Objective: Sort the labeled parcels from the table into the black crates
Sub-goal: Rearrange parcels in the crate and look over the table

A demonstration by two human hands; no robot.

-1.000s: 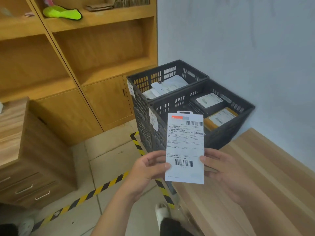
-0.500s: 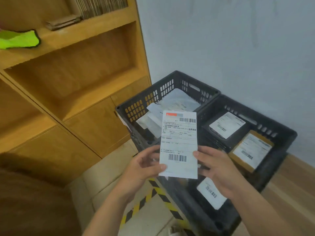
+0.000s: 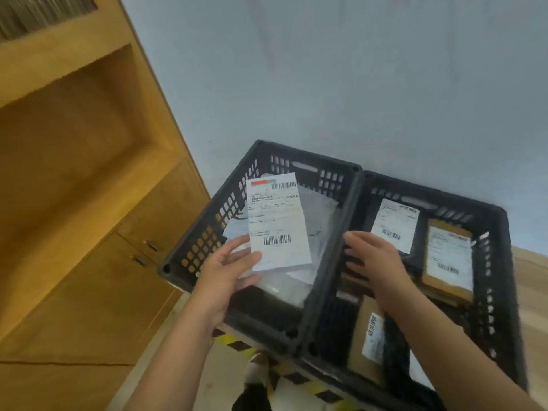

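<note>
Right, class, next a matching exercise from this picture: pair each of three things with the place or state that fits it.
Things:
1. white labelled parcel
2. brown parcel nearest the right wall
3. right hand

Places or states:
A. lying in the right crate
B. open above the right crate, holding nothing
C. held by the left hand over the left crate

Pairs: 1-C, 2-A, 3-B.

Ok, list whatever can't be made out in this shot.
Head view only:
- Label text on the held parcel: too small, blurred.
- Left crate contents: partly covered by the parcel and left hand.
- Near brown parcel in the right crate: partly behind the right hand and arm.
- Table: cut off by the right edge.
</note>
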